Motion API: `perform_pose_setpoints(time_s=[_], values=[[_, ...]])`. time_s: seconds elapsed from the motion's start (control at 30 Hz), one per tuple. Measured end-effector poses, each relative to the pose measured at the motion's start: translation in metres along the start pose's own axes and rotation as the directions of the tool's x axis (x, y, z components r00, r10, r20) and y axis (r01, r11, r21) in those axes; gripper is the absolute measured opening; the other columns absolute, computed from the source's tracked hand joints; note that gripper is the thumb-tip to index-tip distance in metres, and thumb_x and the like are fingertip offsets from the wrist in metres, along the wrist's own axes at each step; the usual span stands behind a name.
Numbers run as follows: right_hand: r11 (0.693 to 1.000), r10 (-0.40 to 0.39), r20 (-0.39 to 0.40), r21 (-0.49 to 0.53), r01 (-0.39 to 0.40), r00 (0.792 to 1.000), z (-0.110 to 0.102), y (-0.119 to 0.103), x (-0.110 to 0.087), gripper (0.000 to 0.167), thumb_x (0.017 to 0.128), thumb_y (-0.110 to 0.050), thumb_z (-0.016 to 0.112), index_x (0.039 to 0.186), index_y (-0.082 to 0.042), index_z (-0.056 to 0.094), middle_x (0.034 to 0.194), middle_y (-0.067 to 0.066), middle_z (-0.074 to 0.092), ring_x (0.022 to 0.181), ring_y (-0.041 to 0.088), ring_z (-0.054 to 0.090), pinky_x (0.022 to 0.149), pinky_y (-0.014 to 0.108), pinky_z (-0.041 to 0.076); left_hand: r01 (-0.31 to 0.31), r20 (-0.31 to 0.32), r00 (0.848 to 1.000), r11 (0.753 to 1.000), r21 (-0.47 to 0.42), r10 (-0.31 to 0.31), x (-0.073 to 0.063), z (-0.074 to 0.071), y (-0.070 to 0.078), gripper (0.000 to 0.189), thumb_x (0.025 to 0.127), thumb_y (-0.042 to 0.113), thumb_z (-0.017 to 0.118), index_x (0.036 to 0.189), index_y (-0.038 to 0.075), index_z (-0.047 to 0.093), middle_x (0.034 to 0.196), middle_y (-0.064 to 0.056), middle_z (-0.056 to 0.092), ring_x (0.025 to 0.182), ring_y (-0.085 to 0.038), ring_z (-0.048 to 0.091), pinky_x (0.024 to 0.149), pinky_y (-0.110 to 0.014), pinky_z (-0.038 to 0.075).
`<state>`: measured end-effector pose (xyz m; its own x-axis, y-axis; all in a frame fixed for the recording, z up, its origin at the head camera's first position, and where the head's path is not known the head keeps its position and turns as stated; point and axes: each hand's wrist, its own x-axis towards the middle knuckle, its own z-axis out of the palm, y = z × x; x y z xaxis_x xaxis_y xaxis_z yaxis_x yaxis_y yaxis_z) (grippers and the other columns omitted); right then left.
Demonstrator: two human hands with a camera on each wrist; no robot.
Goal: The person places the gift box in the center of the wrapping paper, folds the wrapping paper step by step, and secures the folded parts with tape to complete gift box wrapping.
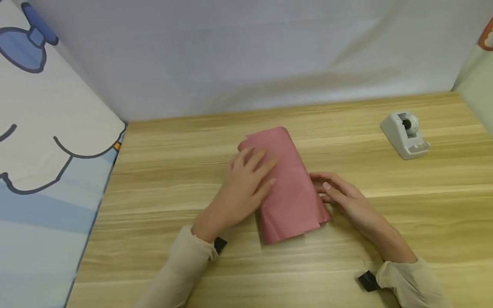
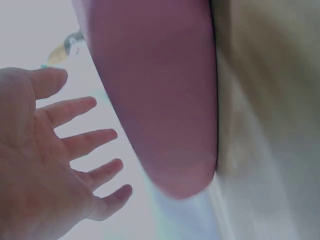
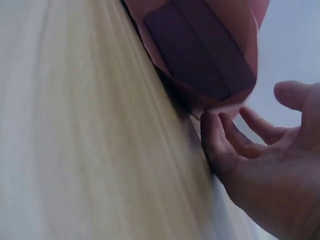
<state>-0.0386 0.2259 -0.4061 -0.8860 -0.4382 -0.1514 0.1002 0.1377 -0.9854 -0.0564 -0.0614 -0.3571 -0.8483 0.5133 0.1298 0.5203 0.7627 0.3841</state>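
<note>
Works two-handed at one pink paper wrap [image 1: 290,196] on the table [image 1: 127,239].
Holds the left hand [image 1: 244,184] spread over it, the right hand [image 1: 348,203] loosely bent at its edge with thumb apart; shows one dark boxy item [image 3: 200,50] inside, one tape dispenser [image 1: 400,134] farther right.

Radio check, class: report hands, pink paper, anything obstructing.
Left hand spread over pink paper; right hand at its right edge. Dark box visible inside the paper. Tape dispenser off right, not in the way.

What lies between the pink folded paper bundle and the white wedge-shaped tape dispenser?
In the head view, only bare yellowish wood-grained tabletop lies between bundle and dispenser; the right hand is just below that stretch.
</note>
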Motion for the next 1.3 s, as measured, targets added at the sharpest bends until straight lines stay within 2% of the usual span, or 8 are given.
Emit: perform_pose_setpoints(time_s=[0.1,0.23,0.5,0.6,0.73,0.87,1.07,1.3], values=[[0.994,-0.011,-0.019,-0.111,0.009,1.000,0.006,-0.007,0.000,0.052,0.112,-0.025,0.047,0.158,-0.005,0.037,0.159,0.018,0.044,0.139,0.017,0.055,0.101,0.015,0.050,-0.003,0.113,0.994,1.000,-0.008,0.004,-0.007,0.008,0.009,0.059,0.110,0.045,0.047,0.163,0.022,0.038,0.174,-0.013,0.025,0.161,-0.044,0.013,0.125,-0.069,0.018],[0.966,0.011,-0.033,-0.257,-0.020,0.999,0.017,-0.012,0.003,0.065,0.107,-0.028,0.059,0.161,-0.010,0.029,0.154,0.027,0.046,0.130,0.044,0.059,0.090,0.029,0.058,0.004,0.206,0.979,0.999,0.038,-0.012,-0.010,0.022,0.013,0.069,0.109,0.055,0.040,0.168,0.029,0.016,0.178,-0.004,0.000,0.164,-0.038,-0.006,0.127,-0.069,0.010],[0.896,-0.112,-0.124,-0.441,0.046,0.986,0.035,-0.010,0.006,0.073,0.098,-0.015,0.073,0.158,-0.005,0.032,0.139,0.025,0.052,0.106,0.034,0.069,0.082,0.036,0.060,-0.033,0.138,0.990,0.996,0.079,0.022,-0.011,0.028,0.009,0.072,0.106,0.047,0.054,0.168,0.030,0.020,0.178,-0.003,0.008,0.164,-0.038,0.002,0.127,-0.068,0.016],[0.810,-0.244,-0.131,-0.572,0.128,0.961,0.036,-0.014,0.006,0.072,0.092,-0.010,0.079,0.153,-0.005,0.040,0.138,0.022,0.049,0.101,0.029,0.065,0.079,0.037,0.059,-0.054,0.108,0.993,0.992,0.115,0.042,-0.009,0.028,0.007,0.074,0.104,0.046,0.060,0.167,0.029,0.025,0.177,-0.002,0.017,0.163,-0.038,0.012,0.126,-0.067,0.021],[0.619,-0.438,-0.042,-0.738,0.268,0.898,0.034,-0.026,0.013,0.054,0.084,-0.012,0.087,0.130,-0.005,0.060,0.130,0.018,0.056,0.107,0.032,0.059,0.089,0.047,0.054,-0.065,0.081,0.995,0.981,0.181,0.051,-0.003,0.026,0.005,0.079,0.100,0.051,0.063,0.166,0.024,0.030,0.174,-0.001,0.026,0.159,-0.038,0.025,0.125,-0.065,0.027],[0.482,-0.477,0.083,-0.807,0.340,0.875,0.033,-0.039,0.024,0.030,0.084,-0.017,0.087,0.106,-0.011,0.068,0.113,0.007,0.067,0.109,0.032,0.056,0.094,0.048,0.048,-0.077,0.101,0.993,0.979,0.187,0.059,0.000,0.024,0.003,0.081,0.100,0.055,0.061,0.166,0.020,0.029,0.174,0.001,0.026,0.157,-0.038,0.028,0.124,-0.064,0.029],[0.459,-0.421,0.137,-0.820,0.341,0.897,0.031,-0.049,0.029,0.024,0.082,-0.014,0.088,0.095,-0.017,0.068,0.097,-0.003,0.067,0.094,0.019,0.053,0.081,0.037,0.046,-0.115,0.129,0.987,0.985,0.128,0.099,-0.003,0.018,0.002,0.063,0.110,0.047,0.046,0.166,0.027,0.028,0.174,0.002,0.025,0.160,-0.038,0.025,0.123,-0.067,0.028],[0.469,-0.400,0.184,-0.801,0.373,0.898,0.033,-0.050,0.033,0.025,0.082,-0.009,0.087,0.092,-0.017,0.066,0.089,-0.007,0.064,0.089,0.015,0.053,0.078,0.035,0.047,-0.135,0.149,0.984,0.950,0.282,0.095,-0.006,0.014,0.013,0.056,0.111,0.037,0.046,0.163,0.019,0.037,0.170,-0.002,0.034,0.158,-0.032,0.033,0.127,-0.054,0.030]])
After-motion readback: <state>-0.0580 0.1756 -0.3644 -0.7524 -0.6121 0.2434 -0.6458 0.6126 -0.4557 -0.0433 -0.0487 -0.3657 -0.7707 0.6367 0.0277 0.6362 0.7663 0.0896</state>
